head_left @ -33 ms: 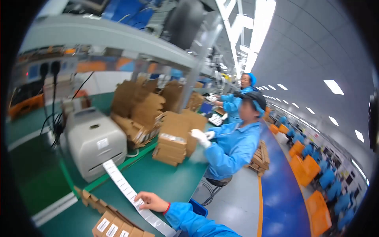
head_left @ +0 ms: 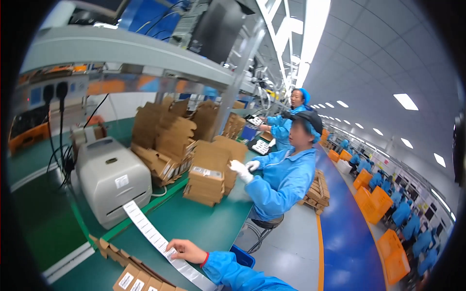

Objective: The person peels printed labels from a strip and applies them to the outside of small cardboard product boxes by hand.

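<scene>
A long white strip of labels [head_left: 145,225] runs out of the slot of a grey label printer [head_left: 109,177] and slants across the green bench. My right hand [head_left: 188,252], bare and in a blue sleeve with a red cuff, reaches in from the lower edge. Its thumb and bent fingers close on the strip partway along. Beyond the hand the strip carries on toward my sleeve. Small brown cartons [head_left: 144,280] with white labels stand in a row just left of the strip, cut off by the lower edge. My left hand is out of the picture.
A co-worker in blue [head_left: 284,179] with white gloves sits at the bench's right side, beside stacked flat cardboard boxes [head_left: 204,182]. Another person [head_left: 284,123] works farther back. A metal shelf [head_left: 131,51] spans above the printer. A blue bin [head_left: 241,257] stands below the bench edge.
The view has turned slightly, so the printer and boxes sit a little farther left, and the picture is sharper. My right hand keeps its place on the strip.
</scene>
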Demonstrator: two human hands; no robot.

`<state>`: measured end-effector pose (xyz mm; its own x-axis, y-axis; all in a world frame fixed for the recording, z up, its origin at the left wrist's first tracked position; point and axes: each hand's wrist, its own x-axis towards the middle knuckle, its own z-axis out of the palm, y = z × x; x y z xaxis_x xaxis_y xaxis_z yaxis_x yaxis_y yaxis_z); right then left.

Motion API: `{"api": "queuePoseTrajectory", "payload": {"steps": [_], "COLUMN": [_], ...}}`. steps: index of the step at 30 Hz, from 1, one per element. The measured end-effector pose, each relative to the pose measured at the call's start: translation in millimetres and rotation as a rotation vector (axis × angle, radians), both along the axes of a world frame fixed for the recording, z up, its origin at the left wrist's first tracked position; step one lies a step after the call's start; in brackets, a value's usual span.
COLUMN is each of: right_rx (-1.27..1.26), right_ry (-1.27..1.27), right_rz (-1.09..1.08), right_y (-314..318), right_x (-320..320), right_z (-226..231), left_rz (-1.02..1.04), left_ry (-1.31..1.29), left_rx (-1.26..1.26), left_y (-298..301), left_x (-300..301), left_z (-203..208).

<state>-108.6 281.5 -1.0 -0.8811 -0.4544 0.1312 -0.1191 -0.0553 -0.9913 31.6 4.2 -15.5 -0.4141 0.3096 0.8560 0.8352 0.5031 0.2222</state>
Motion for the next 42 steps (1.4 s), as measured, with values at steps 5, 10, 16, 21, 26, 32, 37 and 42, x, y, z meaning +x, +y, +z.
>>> {"api": "queuePoseTrajectory", "payload": {"steps": [5, 10, 16, 21, 26, 32, 37, 42], "right_rx": [0.442, 0.326, 0.292, 0.399, 0.156, 0.411, 0.239, 0.369], "right_ry": [0.214, 0.301, 0.352, 0.129, 0.011, 0.224, 0.096, 0.194], "right_rz": [-0.415, -0.456, -0.472, -0.412, -0.362, -0.491, -0.545, -0.603], "right_y": [9.9, 6.1, -1.9, 19.0, 5.9, 6.3, 2.3, 17.7], "right_x": [18.8, 24.7, 18.1, 24.4, 20.2, 30.8, 43.5, 59.0], "right_z": [33.1, 29.7, 28.3, 39.2, 31.9, 29.6, 30.5, 39.5], "left_rz": [-0.084, -0.095, -0.006, -0.081, -0.010, 0.005, 0.002, -0.056], "left_ry": [0.132, 0.235, 0.253, 0.131, 0.078, 0.049, 0.034, 0.060], "left_rx": [-0.011, -0.004, -0.019, -0.194, -0.142, -0.093, -0.100, -0.057], "left_y": [9.3, 9.8, 4.3, -3.7, 0.8, 2.4, -1.6, 5.0], "left_x": [-15.5, -24.5, -25.1, -26.7, -23.0, -14.1, -10.6, -20.7], "left_z": [7.9, 26.7, 38.8, 39.4, 39.6, 35.7, 38.8, 39.4]}}
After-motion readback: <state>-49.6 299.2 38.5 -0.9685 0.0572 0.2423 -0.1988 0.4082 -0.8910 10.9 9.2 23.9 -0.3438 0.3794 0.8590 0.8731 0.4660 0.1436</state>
